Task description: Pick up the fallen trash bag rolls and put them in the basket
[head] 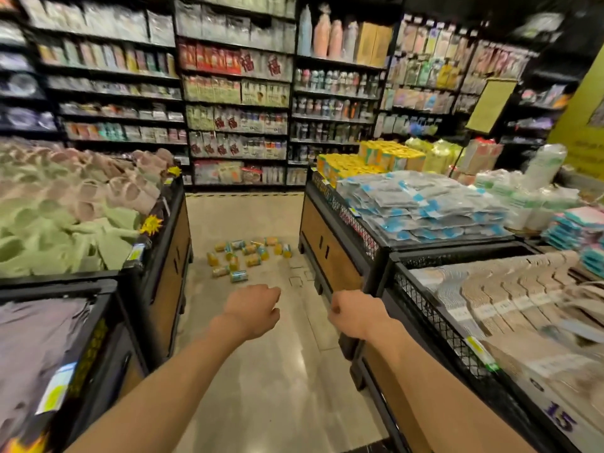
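- The floor point(261, 371) of the aisle runs out ahead of both hands, between a left display bin point(163, 256) heaped with green and pink soft goods and a right display bin point(330, 246) stacked with blue-and-grey packets.
- The basket named in the task cannot be picked out with any certainty; the yellow packs point(346, 165) piled at the far end of the right-hand bin, well beyond the fingers, look like the same goods, so that may be where the rolls belong, but this is a guess.
- The fallen trash bag rolls point(248, 255) lie scattered in a loose cluster on the floor, well ahead of the fingertips and between the two bins; about a dozen and a half small yellow-and-teal cylinders, most of them on their sides.
- The left hand point(253, 310) is stretched forward, fingers curled under the palm and holding nothing.
- The right hand point(354, 317) is likewise forward, just beside the corner of the near right bin, fingers curled in and empty.
- Judgement: nothing is done yet. No roll is lifted or in hand; the whole job of reaching, gathering and depositing is left.
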